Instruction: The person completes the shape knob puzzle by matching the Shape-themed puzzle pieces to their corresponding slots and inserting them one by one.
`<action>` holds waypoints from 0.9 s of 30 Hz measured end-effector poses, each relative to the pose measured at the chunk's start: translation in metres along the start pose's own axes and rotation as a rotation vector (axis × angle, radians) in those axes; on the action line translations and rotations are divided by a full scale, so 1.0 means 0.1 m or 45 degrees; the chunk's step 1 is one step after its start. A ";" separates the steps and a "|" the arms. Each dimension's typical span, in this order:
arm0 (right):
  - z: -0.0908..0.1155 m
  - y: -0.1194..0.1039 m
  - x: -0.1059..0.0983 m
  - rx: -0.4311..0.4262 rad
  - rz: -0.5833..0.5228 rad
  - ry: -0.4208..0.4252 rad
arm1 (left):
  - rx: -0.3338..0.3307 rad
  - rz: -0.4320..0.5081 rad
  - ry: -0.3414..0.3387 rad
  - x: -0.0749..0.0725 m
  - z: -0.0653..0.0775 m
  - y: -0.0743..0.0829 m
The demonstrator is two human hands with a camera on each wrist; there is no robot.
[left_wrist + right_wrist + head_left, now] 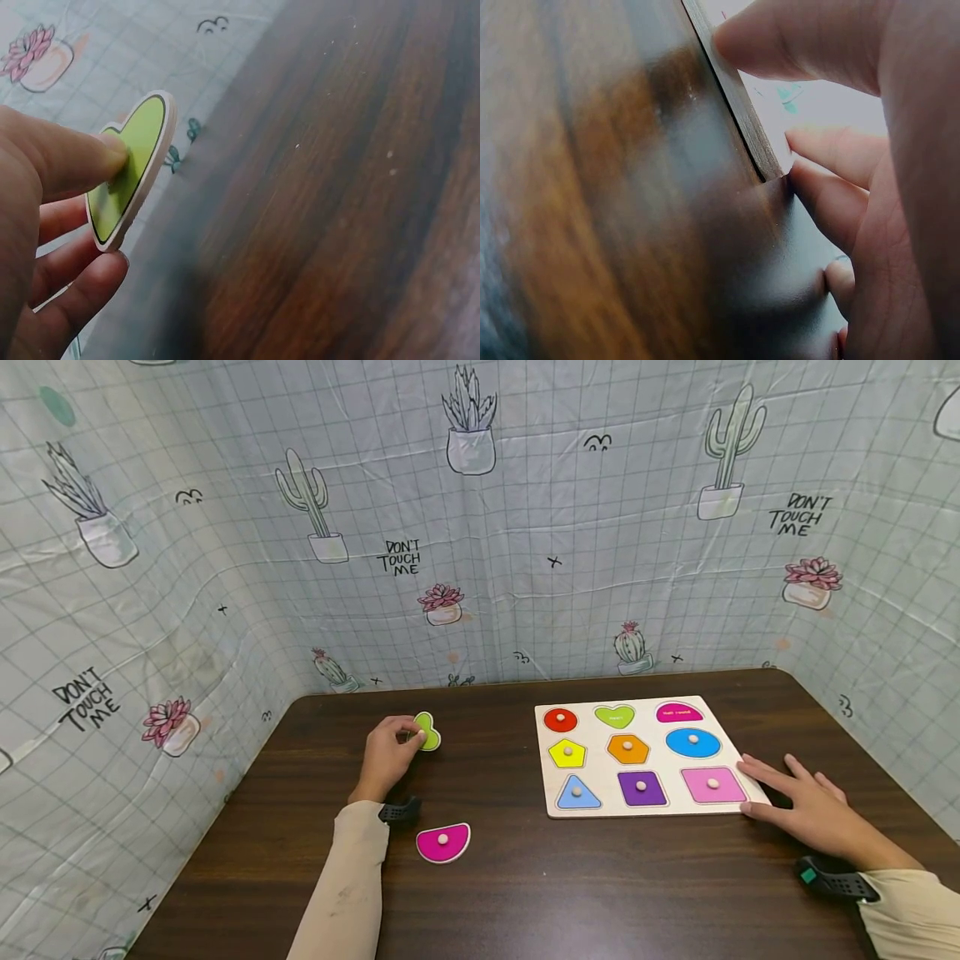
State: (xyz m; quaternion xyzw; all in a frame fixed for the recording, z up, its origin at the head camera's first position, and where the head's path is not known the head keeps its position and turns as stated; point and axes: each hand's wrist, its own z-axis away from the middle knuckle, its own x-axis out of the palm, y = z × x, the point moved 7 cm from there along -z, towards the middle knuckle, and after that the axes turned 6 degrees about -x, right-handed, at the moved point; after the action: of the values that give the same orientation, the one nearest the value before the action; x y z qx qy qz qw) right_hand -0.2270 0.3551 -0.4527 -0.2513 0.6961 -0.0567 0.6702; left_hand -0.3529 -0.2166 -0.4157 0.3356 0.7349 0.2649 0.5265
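My left hand (pixel 390 754) pinches a green heart-shaped puzzle piece (pixel 429 732) at the table's far left. In the left wrist view the heart (pixel 139 161) is tipped on edge, the thumb across its green face. Its knob is hidden by the fingers. My right hand (pixel 813 806) lies with spread, mostly straight fingers at the right edge of a wooden shape puzzle board (pixel 592 760). In the right wrist view the thumb and fingertips touch the board's edge (pixel 754 135) near its corner. A magenta half-round piece (pixel 443 843) with a knob lies near my left forearm.
The board's heart slot (pixel 615 717) and half-round slot (pixel 679 713) show no knobs; several other slots hold knobbed pieces, such as the red circle (pixel 561 720). A patterned cloth (pixel 510 527) rises behind and beside the dark wooden table (pixel 525 893).
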 end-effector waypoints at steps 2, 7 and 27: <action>0.00 0.00 0.00 0.001 0.001 0.001 | 0.019 -0.003 0.000 0.01 0.00 0.01; 0.00 -0.01 -0.01 0.006 0.000 0.001 | 0.040 -0.011 -0.017 0.04 0.00 0.05; 0.00 -0.02 -0.01 0.015 0.008 -0.003 | 0.060 -0.039 -0.102 0.15 0.04 0.16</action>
State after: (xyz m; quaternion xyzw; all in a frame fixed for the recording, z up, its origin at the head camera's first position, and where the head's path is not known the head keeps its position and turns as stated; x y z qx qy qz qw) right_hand -0.2264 0.3540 -0.4513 -0.2451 0.6959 -0.0584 0.6725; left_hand -0.3492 -0.1951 -0.4142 0.3470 0.7241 0.2259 0.5516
